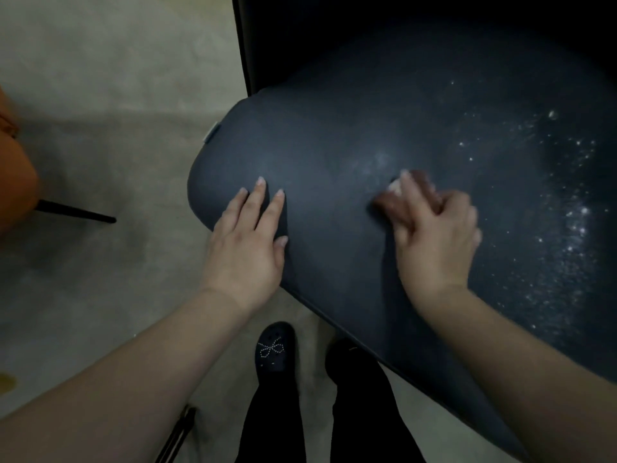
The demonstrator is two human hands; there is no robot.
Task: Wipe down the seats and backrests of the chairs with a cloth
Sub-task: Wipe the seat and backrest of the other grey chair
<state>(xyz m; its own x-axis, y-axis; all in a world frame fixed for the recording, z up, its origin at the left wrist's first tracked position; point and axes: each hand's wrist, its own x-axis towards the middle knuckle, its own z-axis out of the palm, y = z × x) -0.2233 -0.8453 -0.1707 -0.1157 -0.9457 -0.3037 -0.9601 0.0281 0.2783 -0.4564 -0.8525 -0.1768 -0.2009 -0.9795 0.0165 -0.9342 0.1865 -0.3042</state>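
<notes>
On the dark seat (350, 135), the left hand (248, 242) lies flat with straight fingers near the rounded edge, likely to steady the chair. Apart from it, the right hand (437, 235) curls round a small cloth (399, 192), pressing down. White specks (574, 202) wait further right, with open room to wipe.

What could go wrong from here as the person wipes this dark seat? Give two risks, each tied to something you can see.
1. The white specks lie to the right of the cloth; wiping may smear them or push them onto the floor.
2. The left hand rests flat near the seat edge; it might slip off if leaned on.
</notes>
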